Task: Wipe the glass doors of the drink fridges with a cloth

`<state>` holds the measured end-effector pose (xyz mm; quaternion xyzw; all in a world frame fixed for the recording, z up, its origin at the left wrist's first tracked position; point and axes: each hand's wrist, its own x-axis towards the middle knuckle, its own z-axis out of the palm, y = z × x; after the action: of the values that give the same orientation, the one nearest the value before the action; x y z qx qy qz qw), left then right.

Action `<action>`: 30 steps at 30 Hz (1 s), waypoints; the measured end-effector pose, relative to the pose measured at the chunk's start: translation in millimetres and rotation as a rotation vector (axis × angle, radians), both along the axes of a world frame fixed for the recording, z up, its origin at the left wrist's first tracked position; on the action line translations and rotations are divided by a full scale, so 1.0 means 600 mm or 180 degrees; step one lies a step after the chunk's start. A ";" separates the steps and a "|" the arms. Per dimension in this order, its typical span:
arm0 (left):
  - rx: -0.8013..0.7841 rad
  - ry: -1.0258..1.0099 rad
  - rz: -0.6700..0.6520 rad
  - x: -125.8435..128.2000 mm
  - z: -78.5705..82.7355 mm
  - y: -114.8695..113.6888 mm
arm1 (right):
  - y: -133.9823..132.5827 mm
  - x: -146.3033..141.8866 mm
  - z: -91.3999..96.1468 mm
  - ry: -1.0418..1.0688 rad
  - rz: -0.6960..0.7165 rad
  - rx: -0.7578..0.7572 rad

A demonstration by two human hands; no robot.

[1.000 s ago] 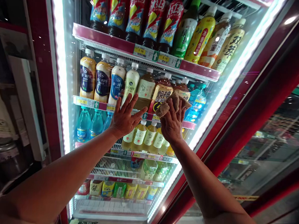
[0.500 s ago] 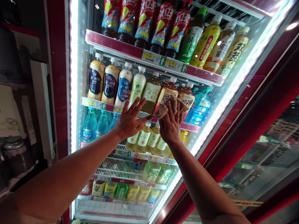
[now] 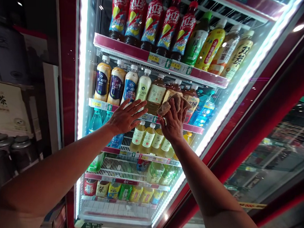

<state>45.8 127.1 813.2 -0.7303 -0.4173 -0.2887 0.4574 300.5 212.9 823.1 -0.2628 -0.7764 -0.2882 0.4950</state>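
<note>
Head view has two bare arms reaching up in front of a lit drinks cooler [image 3: 66, 38], and from where I stand reflections suggest a glass front. Over the last second the brown cloth [image 3: 176, 101] under the right hand [image 3: 173, 126] has shifted a little left, and now hides much of the left one of two tan-labelled bottles [image 3: 192, 99]. The left hand [image 3: 125, 116] has also gone left since half a second ago, widening the gap between the two. To my eye the work in hand is the cloth's, with the left side perhaps only steadying.

The left fingers are spread apart and hold nothing, before the feet of the blue-labelled bottle [image 3: 130, 84] and the pale green bottle [image 3: 144, 84]; whether the palm touches, I can't tell. The right fingers lie over the bunched cloth, but I can't say if they clamp it or merely press.

Between the hands the brown tea bottle [image 3: 156, 94] shows. Rightward, there seems to be room past the turquoise bottles [image 3: 204, 110] to the right light strip [image 3: 229, 104]; the left light strip [image 3: 82, 56] is well apart from the left hand.
</note>
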 end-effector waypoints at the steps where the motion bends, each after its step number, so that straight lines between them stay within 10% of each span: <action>1: 0.0043 -0.0098 0.0028 -0.009 0.007 -0.003 | -0.002 0.000 0.004 -0.0026 0.0019 0.0017; 7: 0.0249 -0.0760 0.0198 -0.054 0.044 -0.011 | -0.019 -0.027 0.010 0.0221 0.0024 0.0042; 30: 0.0323 -0.0570 0.0229 -0.066 0.026 -0.006 | -0.022 -0.100 0.039 -0.0477 0.0150 0.0372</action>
<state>6.4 123.5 829.0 -0.6620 -0.4673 -0.3569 0.4648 240.5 199.8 846.4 -0.1929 -0.7991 -0.3401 0.4567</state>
